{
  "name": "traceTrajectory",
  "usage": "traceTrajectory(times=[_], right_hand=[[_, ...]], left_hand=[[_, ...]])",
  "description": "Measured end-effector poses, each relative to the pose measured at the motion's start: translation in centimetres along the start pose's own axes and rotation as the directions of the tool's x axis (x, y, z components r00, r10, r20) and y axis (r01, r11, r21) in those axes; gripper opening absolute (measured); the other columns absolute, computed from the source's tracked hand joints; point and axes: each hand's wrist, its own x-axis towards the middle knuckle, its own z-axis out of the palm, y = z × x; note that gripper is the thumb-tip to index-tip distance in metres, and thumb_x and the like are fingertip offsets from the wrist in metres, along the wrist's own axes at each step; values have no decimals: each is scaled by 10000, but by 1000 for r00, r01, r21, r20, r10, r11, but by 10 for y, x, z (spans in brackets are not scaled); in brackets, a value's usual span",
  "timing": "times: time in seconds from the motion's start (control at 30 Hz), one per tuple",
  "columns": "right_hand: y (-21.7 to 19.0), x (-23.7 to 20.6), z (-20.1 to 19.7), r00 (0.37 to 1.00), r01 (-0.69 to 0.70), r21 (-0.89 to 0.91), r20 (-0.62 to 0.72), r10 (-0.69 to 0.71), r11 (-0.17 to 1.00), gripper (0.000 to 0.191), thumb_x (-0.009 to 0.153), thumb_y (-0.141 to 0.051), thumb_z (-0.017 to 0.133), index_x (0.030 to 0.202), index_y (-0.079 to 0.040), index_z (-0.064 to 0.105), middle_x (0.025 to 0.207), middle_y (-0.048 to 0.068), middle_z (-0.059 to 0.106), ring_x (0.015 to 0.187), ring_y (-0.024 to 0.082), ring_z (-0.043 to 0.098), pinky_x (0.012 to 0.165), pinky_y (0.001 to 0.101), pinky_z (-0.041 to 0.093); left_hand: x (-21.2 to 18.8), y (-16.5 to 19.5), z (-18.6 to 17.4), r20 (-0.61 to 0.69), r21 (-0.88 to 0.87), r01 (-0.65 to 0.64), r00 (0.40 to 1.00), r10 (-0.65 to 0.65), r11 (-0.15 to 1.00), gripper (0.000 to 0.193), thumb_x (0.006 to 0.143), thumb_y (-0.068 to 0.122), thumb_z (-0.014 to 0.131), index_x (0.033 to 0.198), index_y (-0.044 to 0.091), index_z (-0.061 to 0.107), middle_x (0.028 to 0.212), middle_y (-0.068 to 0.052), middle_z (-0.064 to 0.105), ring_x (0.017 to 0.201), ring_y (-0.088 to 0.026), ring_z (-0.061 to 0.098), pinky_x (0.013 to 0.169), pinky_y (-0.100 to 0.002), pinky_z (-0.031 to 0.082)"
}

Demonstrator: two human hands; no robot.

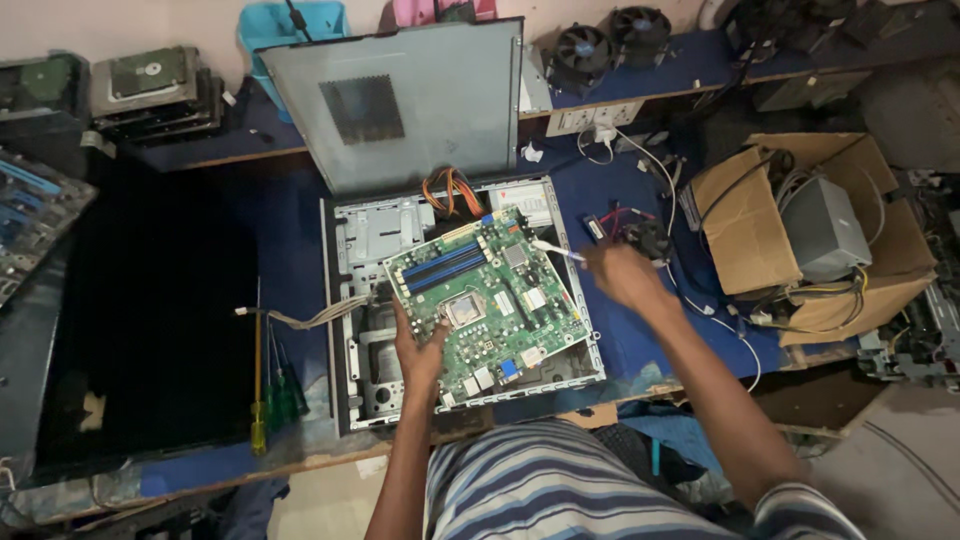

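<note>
A green motherboard [490, 290] with blue memory slots lies tilted in an open desktop computer case [352, 300] on a blue workbench. My left hand [420, 350] grips the board's near left edge, thumb on top beside the processor socket. My right hand [620, 275] is at the board's right side and holds a thin white brush or pen-like tool [555, 250], its tip pointing at the board's far right corner; the hand is blurred.
The grey case side panel [400, 100] leans behind the case. Screwdrivers [270, 395] lie at the left front next to a dark monitor panel [150, 310]. A cardboard box [760, 230] with a power supply and cables sits right. Two cooling fans [610, 40] and hard drives [155, 85] are at the back.
</note>
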Motion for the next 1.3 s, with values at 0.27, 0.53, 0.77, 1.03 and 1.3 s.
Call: traceTrajectory(times=[0.27,0.53,0.77,1.03,1.3], right_hand=[[-18,4,-11,995,-86,137,-31,91,987,283,940,-201,579,1177,-141,721,1014,208,724,916,423,700,805,522,556],[-16,-3,-13,993,-110,159,-16,114,981,295,942,-221,603,1202,-160,727,1056,192,728,923,411,703,828,500,557],[7,-8,-21,981,112,129,-175,-88,985,299,888,-118,643,1169,-127,747,1023,129,740,943,340,707,842,458,546],[35,6,-2,955,161,-39,-245,-165,986,273,796,-96,696,1053,-138,780,941,93,743,929,329,699,793,510,498],[54,14,23,944,274,234,-251,-214,933,335,843,20,668,1158,-62,747,1030,133,706,922,314,705,829,413,549]], left_hand=[[-2,9,5,-11,3,27,1000,-27,1000,1003,816,-25,718,1642,161,181,1574,-158,476,1271,-229,572,1037,-323,497],[-2,6,6,-21,78,-30,999,32,996,998,820,-16,756,1634,134,199,1607,-175,424,1354,-238,518,1086,-328,444],[4,-4,2,-12,68,-82,996,83,994,986,824,-3,762,1634,128,215,1634,-165,389,1403,-237,466,1117,-330,411],[3,1,4,-21,92,-21,1000,23,996,1005,818,-11,751,1635,150,188,1639,-150,368,1406,-232,462,1116,-334,416],[0,2,5,2,42,-74,997,74,996,1002,830,-13,745,1639,141,175,1651,-176,355,1404,-243,465,1108,-326,420]])
